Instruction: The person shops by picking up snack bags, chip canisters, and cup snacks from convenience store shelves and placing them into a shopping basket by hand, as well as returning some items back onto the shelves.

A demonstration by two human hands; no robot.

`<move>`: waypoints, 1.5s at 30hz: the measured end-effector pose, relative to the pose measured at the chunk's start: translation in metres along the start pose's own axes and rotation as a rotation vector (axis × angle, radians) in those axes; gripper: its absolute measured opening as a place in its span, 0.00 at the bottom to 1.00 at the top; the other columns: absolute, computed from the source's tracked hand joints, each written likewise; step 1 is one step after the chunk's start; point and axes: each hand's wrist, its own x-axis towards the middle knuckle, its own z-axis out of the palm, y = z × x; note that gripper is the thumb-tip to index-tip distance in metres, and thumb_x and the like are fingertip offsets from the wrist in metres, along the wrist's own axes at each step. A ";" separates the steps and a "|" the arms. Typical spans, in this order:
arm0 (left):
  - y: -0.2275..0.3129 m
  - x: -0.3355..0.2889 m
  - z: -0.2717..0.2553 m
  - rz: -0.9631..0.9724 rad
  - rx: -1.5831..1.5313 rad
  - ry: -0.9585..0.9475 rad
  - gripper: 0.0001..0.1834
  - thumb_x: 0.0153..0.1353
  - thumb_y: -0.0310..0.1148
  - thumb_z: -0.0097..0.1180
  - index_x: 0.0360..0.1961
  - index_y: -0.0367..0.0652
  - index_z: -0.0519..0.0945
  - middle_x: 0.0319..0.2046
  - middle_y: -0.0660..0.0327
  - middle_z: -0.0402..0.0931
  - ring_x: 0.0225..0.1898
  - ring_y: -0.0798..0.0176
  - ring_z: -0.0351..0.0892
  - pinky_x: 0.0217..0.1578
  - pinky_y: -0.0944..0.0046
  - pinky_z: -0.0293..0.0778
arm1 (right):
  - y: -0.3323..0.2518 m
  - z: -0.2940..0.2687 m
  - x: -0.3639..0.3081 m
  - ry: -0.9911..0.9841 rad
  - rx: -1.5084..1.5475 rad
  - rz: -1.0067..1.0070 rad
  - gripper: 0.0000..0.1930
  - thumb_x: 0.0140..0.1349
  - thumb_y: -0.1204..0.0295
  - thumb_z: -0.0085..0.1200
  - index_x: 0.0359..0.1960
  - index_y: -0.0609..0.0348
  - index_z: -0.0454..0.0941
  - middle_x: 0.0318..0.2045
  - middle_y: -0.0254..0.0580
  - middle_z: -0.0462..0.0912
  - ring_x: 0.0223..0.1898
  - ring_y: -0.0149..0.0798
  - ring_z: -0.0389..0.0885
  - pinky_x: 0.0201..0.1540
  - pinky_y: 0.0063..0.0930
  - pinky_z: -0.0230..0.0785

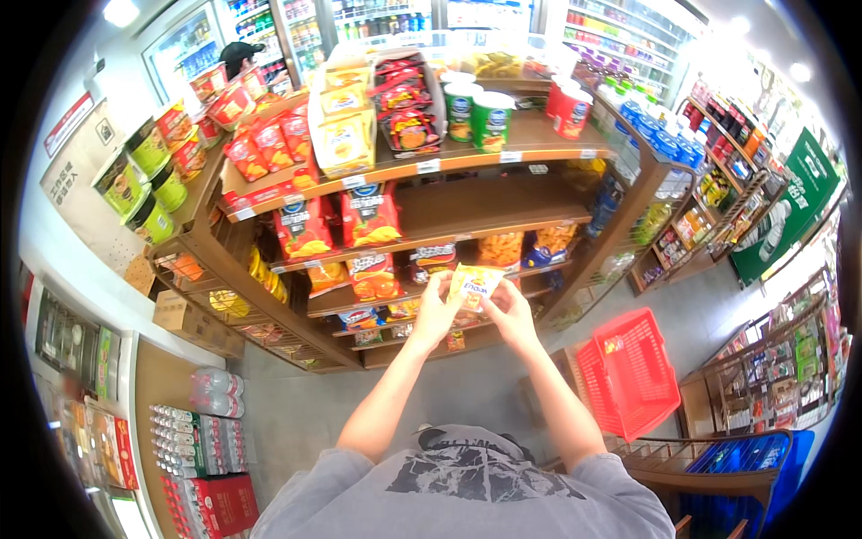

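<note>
Both my hands hold a small yellow and white snack packet (477,286) in front of the brown shelf unit (431,166). My left hand (439,307) pinches its left side, and my right hand (510,310) grips its right side. On the top shelf ahead stands a box of similar yellow packets (346,135). Beside that box is another one with dark red packets (406,108). Large red snack bags (370,216) fill the left of the shelf below. More bags lie on the lower shelves, partly hidden behind my hands.
A red shopping basket (627,373) sits at my right, near a wire rack (763,359). Stacked drinks (199,440) stand on the floor at left. Green cup noodles (144,184) line the shelf's left end. A person in a dark cap (241,56) is behind the shelves.
</note>
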 end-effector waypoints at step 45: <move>0.174 0.160 -0.171 0.614 1.198 0.891 0.24 0.59 0.44 0.64 0.55 0.47 0.76 0.57 0.55 0.69 0.64 0.48 0.60 0.63 0.45 0.53 | -0.114 0.197 0.257 -0.096 -0.783 -0.975 0.08 0.59 0.77 0.55 0.39 0.64 0.81 0.35 0.49 0.83 0.39 0.51 0.79 0.46 0.41 0.72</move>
